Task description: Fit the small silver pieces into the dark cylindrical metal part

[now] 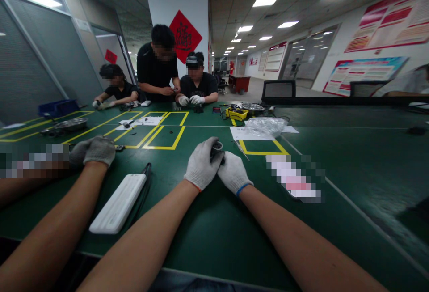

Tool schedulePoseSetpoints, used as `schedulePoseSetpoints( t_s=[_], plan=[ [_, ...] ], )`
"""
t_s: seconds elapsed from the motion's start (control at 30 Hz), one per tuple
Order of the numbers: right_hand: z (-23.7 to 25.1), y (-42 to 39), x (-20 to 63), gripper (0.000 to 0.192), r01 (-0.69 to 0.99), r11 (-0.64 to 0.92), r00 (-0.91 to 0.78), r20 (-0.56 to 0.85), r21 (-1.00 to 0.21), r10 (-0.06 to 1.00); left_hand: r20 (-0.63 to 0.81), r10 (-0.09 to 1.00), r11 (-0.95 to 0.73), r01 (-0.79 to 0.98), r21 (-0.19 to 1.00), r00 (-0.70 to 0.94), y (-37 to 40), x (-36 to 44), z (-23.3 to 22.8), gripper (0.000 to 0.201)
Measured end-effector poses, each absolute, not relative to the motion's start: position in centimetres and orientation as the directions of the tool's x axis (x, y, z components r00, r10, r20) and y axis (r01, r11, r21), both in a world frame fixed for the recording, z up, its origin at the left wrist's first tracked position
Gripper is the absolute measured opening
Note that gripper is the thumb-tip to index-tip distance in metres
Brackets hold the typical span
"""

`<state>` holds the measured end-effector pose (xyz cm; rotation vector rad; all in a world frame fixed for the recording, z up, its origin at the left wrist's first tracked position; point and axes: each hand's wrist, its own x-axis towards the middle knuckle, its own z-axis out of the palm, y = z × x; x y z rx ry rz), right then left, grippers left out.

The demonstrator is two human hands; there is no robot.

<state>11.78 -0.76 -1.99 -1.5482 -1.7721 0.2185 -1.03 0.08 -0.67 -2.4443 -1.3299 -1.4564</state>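
Note:
Both my hands wear white knit gloves and meet in front of me above the green table. My left hand is closed around a small dark round part with a lighter ring on its top. Against its lower side, my right hand has its fingers pressed together. The fingers hide most of the part, so its exact kind does not show. A thin metal tool lies just beyond my right hand.
A co-worker's gloved hands are at the left. Nearby lie a white power bank-like block and a black cable. Farther back are a plastic bag, a yellow bin and a metal dish. Several people are across the table.

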Motion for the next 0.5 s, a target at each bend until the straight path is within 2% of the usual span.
schedulePoseSetpoints(
  t_s=[0.3, 0.5],
  plan=[
    [-2.20, -0.73, 11.82, 0.009, 0.768, 0.289, 0.015, 0.467, -0.572, 0.884, 0.714, 0.670, -0.640, 0.646, 0.416, 0.204, 0.15, -1.08, -0.58, 0.039],
    [-2.40, -0.57, 11.99, 0.009, 0.774, 0.360, -0.026, 0.541, -0.521, 0.841, 0.717, 0.672, -0.638, 0.636, 0.435, 0.184, 0.03, -1.13, -0.18, 0.037]
  ],
)
